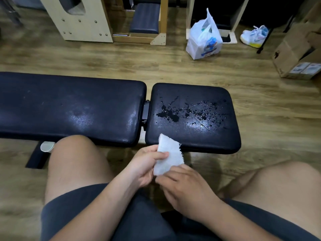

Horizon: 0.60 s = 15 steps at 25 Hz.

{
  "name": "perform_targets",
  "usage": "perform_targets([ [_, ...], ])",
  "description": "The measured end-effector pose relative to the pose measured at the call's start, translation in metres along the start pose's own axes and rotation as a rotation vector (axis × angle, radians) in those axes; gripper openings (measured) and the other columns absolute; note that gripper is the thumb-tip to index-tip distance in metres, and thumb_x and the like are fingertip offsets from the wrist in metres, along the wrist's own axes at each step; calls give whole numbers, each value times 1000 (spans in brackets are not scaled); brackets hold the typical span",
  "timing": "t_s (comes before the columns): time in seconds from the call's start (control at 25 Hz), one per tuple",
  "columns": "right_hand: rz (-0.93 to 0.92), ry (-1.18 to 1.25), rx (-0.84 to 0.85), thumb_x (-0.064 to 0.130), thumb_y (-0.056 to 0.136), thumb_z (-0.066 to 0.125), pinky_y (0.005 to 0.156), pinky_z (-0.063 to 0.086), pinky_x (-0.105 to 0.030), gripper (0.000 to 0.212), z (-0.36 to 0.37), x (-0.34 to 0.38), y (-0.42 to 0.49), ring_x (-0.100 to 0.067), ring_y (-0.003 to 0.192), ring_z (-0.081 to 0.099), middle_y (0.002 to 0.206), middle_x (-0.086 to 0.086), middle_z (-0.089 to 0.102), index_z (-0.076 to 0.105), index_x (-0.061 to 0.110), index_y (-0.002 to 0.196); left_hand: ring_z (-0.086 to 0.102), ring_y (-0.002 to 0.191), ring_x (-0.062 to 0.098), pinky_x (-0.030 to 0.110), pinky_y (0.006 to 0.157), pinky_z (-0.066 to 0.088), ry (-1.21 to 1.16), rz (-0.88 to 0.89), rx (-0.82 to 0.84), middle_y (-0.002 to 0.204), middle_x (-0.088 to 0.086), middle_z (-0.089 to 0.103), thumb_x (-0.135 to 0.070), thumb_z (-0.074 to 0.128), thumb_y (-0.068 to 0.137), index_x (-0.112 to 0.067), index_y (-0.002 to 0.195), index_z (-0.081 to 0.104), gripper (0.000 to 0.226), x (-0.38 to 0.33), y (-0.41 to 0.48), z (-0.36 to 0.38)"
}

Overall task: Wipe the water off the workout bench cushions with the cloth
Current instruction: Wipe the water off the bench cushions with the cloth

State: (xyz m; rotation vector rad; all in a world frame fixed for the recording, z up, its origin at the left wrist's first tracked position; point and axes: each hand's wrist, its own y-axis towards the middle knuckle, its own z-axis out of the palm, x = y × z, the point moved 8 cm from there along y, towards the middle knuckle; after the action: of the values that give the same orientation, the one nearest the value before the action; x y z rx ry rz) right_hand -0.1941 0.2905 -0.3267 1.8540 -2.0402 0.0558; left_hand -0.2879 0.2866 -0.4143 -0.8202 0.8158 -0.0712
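cloth (pixel 169 154) held off the bench, just before short cushion (pixel 191 92) | left hand (pixel 147 164) grips its side, right hand (pixel 185 185) pinches its lower end | water (pixel 169 114) pooled, beaded on short cushion, unwiped | long cushion (pixel 69 105) shows sheen only, likely done

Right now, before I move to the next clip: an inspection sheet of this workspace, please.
Surface: long cushion mostly dry, glossy; short cushion wet with water in a puddle and droplets.
Job's things: white cloth, folded, not yet on the water.
Clutter: plastic bag, sneaker, cardboard box, pale cup, all on the floor.
Hands: left hand grips the cloth; right hand holds its lower end.
Cables: nothing seen.
Surroundings: wooden frames behind the bench.
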Motion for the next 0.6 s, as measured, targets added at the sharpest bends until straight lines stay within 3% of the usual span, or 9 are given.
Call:
perform_targets([
  [0.08,127,193,-149,25,83,63,67,51,-27,8,-24,-21,0,-15,72,62,77,7,65,69,21,87,69,79,28,33,67,58,35,97,55,110,28,67,12,55,84,7,119,59,36,-11,1,3],
  [0.16,448,366,-319,26,82,68,76,50,-21,22,-47,-72,0,-9,86,63,94,9,66,68,21,103,68,81,27,34,72,57,102,151,202,107,24,69,10,60,77,0,115,62,40,-21,-3,15],
  [0.24,762,685,-169,21,81,74,80,48,-17,38,-35,-115,-4,-5,94,63,103,10,65,63,21,117,67,87,26,35,77,56,243,131,331,103,18,70,5,62,72,-6,113,66,42,-16,-11,26],
  [0.28,821,885,-35,14,82,75,76,49,-18,34,-19,-121,-4,-6,88,65,97,7,68,65,16,114,66,89,26,34,78,55,309,117,362,102,17,70,5,62,72,-8,112,66,42,-11,-12,29],
  [0.32,825,1005,55,8,82,73,69,49,-21,23,-9,-120,-3,-7,76,64,87,3,70,69,11,104,65,89,26,34,78,55,355,109,363,101,16,70,4,62,72,-8,112,67,42,-6,-11,30],
  [0.4,759,931,60,3,83,71,59,45,-24,8,-8,-121,4,-6,61,57,71,2,68,71,11,85,65,85,24,34,76,53,423,149,269,97,14,71,-1,65,71,-6,108,67,37,-8,-5,25],
  [0.48,683,753,-34,5,82,72,61,45,-24,14,-20,-130,24,-5,63,56,71,6,68,70,19,81,65,82,23,35,75,51,453,233,111,94,15,72,-4,71,73,-2,104,66,31,-19,2,14],
  [0.6,624,584,-139,16,81,73,70,48,-22,13,-40,-143,76,-7,77,63,82,9,71,71,26,89,69,85,26,36,76,55,332,319,-30,99,17,73,1,66,86,-1,106,63,20,-34,9,3],
])
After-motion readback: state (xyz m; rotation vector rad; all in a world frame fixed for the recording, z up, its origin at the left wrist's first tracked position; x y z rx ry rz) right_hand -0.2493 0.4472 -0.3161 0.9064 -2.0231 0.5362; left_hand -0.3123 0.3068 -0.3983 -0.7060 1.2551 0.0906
